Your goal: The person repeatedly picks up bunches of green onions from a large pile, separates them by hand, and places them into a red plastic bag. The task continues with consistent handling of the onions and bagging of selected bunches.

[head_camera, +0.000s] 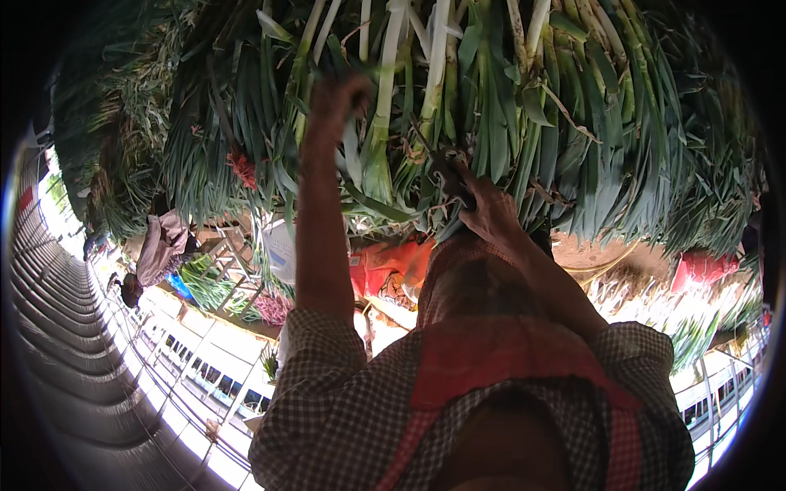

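Note:
My right hand (491,212) is closed around a dark hand tool (451,178) with a narrow tip pointing up and left; its exact kind is unclear. The tool lies over a large pile of long green onions or leeks (491,116), their pale stems at the top and leaves hanging towards me. Raised over the left part of the pile, my left hand (344,92) is blurred, its fingers curled near the leaves; whether it grips any is unclear. A thick pale stem (387,92) lies just right of it. Red ties (241,167) show among the leaves at the left.
Below the pile's edge are a white bag (279,248), an orange-red bag (393,264) and, at the right, a red bag (703,270) beside more onions (694,319). A yellowish hose (605,264) curves over the ground. Another person (163,248) is at the left.

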A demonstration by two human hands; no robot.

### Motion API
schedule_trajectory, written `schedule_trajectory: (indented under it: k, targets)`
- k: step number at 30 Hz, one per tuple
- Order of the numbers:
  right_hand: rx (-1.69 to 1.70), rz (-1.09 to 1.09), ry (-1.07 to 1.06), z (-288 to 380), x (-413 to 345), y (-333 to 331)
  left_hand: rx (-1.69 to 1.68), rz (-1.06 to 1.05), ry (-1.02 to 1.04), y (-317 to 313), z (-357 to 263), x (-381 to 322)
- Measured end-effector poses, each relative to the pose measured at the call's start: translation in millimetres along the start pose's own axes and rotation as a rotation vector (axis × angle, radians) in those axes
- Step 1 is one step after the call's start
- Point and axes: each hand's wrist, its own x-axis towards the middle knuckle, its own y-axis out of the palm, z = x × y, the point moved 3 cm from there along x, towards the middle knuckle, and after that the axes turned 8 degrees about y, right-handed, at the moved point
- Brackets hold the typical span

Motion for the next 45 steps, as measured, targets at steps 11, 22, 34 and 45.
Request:
schedule_trajectory:
  k: [11, 22, 34, 45]
  targets:
    - [-0.094, -0.014, 0.032, -25.8, -33.3, -0.4, -0.428, -0.275, 0.453, -29.3, 1.2, 33.9]
    - [-0.076, -0.081, 0.034, -17.5, -1.5, -33.1, 0.645, -0.194, -0.069, 114.4, 162.2, -24.5]
    - [-0.054, -0.233, 0.052, -16.9, 122.1, -42.7, 0.524, -0.197, -0.001, 109.9, 173.5, -11.4]
    - [-0.12, -0.025, 0.192, -0.7, 57.0, -33.1, 0.312, -0.009, -0.023, 110.4, 173.2, -105.0]
